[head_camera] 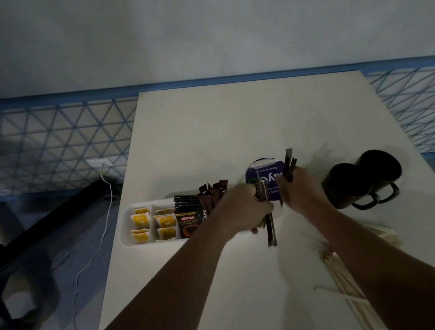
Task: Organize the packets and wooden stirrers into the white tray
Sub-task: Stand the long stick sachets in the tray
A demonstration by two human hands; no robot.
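A white tray (125, 226) lies on the table, holding yellow packets (152, 223), black coffee sachets (189, 218) and brown stick packets (213, 195) standing upright. My left hand (244, 208) is above the tray's right end, shut on a few brown stick packets (270, 229) that hang below it. Close to its right, my right hand (301, 189) grips more brown stick packets (289, 163) that poke up above the fingers. Wooden stirrers (348, 283) lie loose on the table at the lower right, partly under my right forearm.
A round purple-labelled container (263, 171) stands just behind my hands. Two dark mugs (362, 179) sit to the right. The white table (246, 122) ends at the left near the tray, with a chair and a white cable on the floor beyond.
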